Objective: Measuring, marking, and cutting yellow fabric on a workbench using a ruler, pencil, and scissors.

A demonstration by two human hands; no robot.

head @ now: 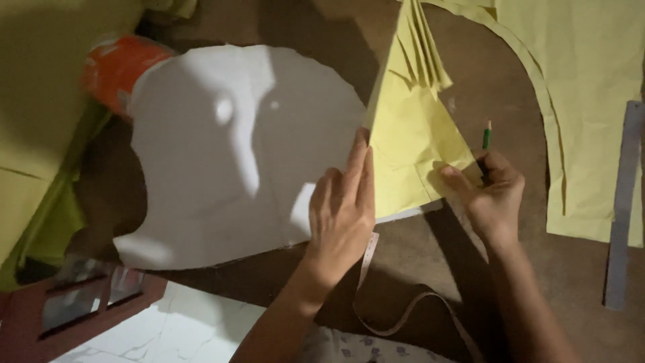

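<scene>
My left hand (342, 212) lies flat with its fingers pressed on the left edge of a folded yellow paper piece (410, 144), where it overlaps a large white paper sheet (235, 154). My right hand (494, 191) holds a green pencil (486, 136) point down and pinches the yellow piece's right lower corner with thumb and finger. The yellow piece is a triangle with fanned layers at its top.
A large yellow sheet with a curved cut edge (578, 101) lies at the right, beside a grey metal ruler (623, 202). A white tape measure (396, 316) curls near my arms. An orange packet (114, 67) and more yellow paper (40, 101) sit at the left.
</scene>
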